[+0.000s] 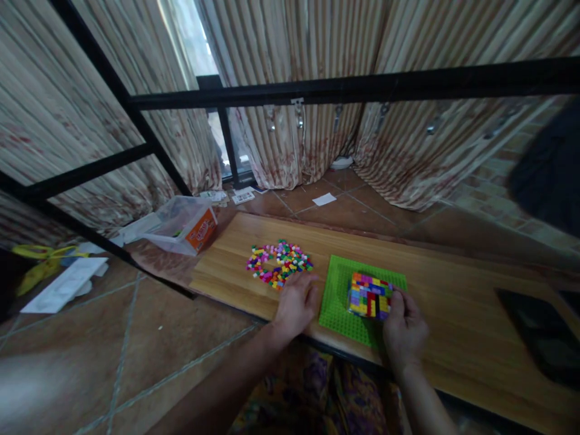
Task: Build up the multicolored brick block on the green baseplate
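Note:
A green baseplate [339,302] lies on a low wooden board [453,302]. On it stands a multicoloured block of small bricks [369,295]. My right hand [405,329] rests at the block's right side, thumb and fingers touching it. My left hand [296,304] lies on the board just left of the baseplate, fingers curled down at the near edge of a pile of loose coloured bricks [278,263]. What the left fingers hold, if anything, is hidden.
A clear plastic tub with an orange label [185,225] stands at the board's far left. Black metal bars [344,87] cross above. Curtains hang behind. A dark flat object [539,332] lies on the board's right. Papers [66,284] litter the tiled floor.

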Action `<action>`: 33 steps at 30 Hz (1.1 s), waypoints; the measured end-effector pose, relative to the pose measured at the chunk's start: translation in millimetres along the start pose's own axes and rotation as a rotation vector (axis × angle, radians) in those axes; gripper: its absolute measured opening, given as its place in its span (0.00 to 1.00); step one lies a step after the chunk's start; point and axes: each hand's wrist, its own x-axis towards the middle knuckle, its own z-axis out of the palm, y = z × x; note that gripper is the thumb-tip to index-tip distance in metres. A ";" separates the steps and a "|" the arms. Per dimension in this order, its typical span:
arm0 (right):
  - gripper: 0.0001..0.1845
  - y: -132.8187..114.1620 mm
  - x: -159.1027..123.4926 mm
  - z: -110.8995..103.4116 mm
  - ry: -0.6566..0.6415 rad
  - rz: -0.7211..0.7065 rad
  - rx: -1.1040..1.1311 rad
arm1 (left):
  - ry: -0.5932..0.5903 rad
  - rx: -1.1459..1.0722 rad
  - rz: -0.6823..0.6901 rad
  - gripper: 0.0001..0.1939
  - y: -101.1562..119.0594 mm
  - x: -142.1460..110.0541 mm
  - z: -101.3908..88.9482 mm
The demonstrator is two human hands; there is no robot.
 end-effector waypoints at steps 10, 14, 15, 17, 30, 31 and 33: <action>0.30 5.9 1.1 -0.1 0.014 0.020 -0.077 | 0.013 0.424 -0.235 0.09 -61.6 23.6 -68.9; 0.30 2.9 0.9 -0.7 0.008 0.046 -0.094 | -0.095 0.550 -0.256 0.09 -54.9 37.5 -63.4; 0.29 2.0 0.8 -0.8 0.009 0.050 -0.100 | -0.117 0.575 -0.262 0.09 -51.9 39.2 -61.3; 0.29 0.9 0.6 -0.8 0.010 0.045 -0.100 | -0.153 0.619 -0.286 0.10 -46.2 41.8 -57.3; 0.30 5.0 1.1 4.5 0.020 0.021 0.052 | -0.148 0.434 -0.265 0.10 -20.3 46.2 -51.4; 0.30 3.8 1.2 4.7 0.023 0.019 0.057 | -0.165 0.358 -0.245 0.09 -13.7 42.9 -47.3; 0.29 2.1 1.2 5.3 0.023 0.017 0.073 | -0.210 0.204 -0.191 0.08 -0.4 35.1 -35.9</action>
